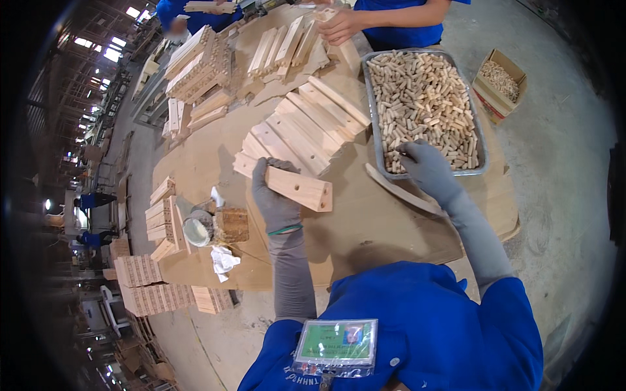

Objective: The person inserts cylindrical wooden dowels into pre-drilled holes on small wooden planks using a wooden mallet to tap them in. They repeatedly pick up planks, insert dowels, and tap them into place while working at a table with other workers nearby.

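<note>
My left hand, in a grey glove, grips a pale wooden rail with drilled holes, held tilted above the cardboard-covered table. Over at the right, my gloved right hand reaches across the near rim of a grey tray heaped with wooden dowels. Its fingers are curled down among the dowels at the near left corner; their tips are partly hidden. Beyond my left hand lies a row of wooden rails with holes. A curved wooden strip rests in front of the tray.
Left of my left hand stand a pot of whitish paste, a wooden block and crumpled white paper. Stacked rails rise at the far left. Across the table, a co-worker's hand holds wood. A cardboard box holds more dowels.
</note>
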The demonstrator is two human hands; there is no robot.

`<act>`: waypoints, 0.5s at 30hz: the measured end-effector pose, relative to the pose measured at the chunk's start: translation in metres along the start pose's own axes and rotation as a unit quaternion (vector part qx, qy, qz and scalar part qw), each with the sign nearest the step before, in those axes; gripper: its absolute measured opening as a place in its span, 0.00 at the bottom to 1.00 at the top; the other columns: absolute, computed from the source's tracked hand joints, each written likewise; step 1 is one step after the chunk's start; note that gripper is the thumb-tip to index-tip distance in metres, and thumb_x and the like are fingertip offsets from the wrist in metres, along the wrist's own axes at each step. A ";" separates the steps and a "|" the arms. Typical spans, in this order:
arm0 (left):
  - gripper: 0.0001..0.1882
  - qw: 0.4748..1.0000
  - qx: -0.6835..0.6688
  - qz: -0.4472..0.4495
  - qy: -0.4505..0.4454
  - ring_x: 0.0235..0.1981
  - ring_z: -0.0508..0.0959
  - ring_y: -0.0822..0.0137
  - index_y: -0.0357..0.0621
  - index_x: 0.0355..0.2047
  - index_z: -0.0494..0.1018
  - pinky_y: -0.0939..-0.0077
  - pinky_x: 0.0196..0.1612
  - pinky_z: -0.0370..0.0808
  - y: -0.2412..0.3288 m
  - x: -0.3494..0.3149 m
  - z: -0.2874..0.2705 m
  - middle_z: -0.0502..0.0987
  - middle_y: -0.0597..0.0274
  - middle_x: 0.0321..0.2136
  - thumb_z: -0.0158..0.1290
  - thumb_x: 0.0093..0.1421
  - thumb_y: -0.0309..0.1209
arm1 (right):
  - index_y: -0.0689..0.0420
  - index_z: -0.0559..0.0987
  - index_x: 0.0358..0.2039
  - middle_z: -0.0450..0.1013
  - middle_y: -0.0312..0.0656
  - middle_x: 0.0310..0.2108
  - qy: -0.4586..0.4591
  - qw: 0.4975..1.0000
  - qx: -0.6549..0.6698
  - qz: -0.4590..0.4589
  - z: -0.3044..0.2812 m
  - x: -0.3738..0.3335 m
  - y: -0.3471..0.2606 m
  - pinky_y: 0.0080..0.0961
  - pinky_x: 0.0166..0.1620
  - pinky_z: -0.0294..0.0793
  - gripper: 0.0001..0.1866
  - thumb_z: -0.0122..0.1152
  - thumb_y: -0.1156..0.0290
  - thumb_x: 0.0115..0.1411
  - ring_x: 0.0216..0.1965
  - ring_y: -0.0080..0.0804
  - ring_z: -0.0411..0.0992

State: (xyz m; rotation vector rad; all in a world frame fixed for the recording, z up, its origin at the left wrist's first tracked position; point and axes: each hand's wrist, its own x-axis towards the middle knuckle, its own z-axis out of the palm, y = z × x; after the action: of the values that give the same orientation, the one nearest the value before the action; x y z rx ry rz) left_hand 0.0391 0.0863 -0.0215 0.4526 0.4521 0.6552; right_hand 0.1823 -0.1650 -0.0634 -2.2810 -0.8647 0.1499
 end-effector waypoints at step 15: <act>0.11 0.996 0.061 0.044 -0.037 0.25 0.72 0.69 0.40 0.29 0.68 0.75 0.32 0.72 -0.022 -0.032 0.037 0.71 0.63 0.22 0.48 0.61 0.36 | 0.54 0.74 0.37 0.74 0.43 0.32 0.144 0.962 0.168 -0.161 -0.018 -0.080 -0.120 0.30 0.30 0.72 0.11 0.57 0.77 0.52 0.28 0.39 0.74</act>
State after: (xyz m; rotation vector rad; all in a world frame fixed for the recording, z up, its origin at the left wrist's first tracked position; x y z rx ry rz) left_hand 0.0464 0.0400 0.0056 0.6136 0.4039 0.6960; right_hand 0.0615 -0.1594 0.0165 -1.7670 -0.9587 -0.1674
